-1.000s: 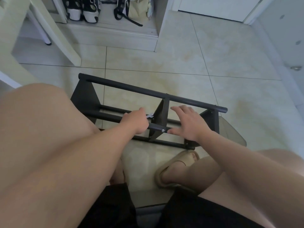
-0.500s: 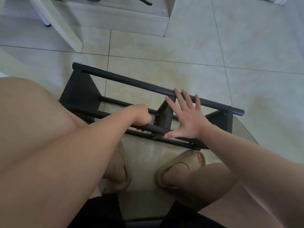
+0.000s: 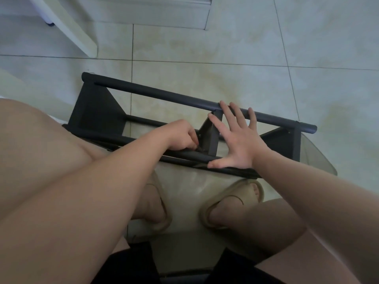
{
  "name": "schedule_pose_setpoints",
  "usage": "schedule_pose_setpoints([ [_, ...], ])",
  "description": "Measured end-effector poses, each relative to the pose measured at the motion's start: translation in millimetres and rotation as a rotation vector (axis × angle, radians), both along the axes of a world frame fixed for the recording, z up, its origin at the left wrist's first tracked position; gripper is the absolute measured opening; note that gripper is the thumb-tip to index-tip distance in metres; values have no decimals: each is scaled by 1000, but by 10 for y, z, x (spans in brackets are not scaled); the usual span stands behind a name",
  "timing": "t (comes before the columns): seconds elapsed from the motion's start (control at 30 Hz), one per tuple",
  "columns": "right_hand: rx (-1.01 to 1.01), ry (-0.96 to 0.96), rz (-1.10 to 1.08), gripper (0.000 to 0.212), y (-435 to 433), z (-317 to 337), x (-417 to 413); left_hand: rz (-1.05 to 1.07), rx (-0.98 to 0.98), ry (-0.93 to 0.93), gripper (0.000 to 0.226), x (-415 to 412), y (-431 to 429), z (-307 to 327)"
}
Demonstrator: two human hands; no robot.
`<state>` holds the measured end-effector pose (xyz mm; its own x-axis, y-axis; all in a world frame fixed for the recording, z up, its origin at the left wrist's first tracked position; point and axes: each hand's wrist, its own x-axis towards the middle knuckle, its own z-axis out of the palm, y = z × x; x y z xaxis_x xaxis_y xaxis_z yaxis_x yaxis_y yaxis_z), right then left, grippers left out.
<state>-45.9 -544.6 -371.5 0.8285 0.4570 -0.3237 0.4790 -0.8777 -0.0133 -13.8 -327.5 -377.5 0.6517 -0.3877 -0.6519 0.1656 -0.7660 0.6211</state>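
A black metal rack frame [image 3: 155,95] of round bars and triangular side plates lies on the tiled floor in front of me. My left hand [image 3: 181,136] is curled over the near bar beside the middle plate [image 3: 209,132], pinching a small tool or screw that its fingers mostly hide. My right hand [image 3: 238,140] is spread flat with straight fingers. Its fingertips reach the far top bar and its thumb presses the near bar.
My two feet in tan slides [image 3: 231,201] stand on a clear floor mat [image 3: 315,156] just behind the frame. A white furniture leg [image 3: 67,27] slants at the upper left and a white plinth [image 3: 147,15] runs along the top.
The view has tilted down and closer. My right hand went from resting on the near bar to spread flat across the frame. My left hand stayed curled at the middle plate.
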Motion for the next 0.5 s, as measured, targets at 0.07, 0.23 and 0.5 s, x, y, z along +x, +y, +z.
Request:
schedule_pose_setpoints([
  [0.07, -9, 3, 1, 134, 2, 3, 0, 71, -69, 54, 24, -1, -30, 11],
  [0.23, -19, 5, 2, 135, 4, 18, -2, 266, -193, 223, 13, -14, -78, 40],
  [0.5, -16, -3, 5, 133, 19, 27, -8, 443, -233, 230, 5, -37, -126, 58],
])
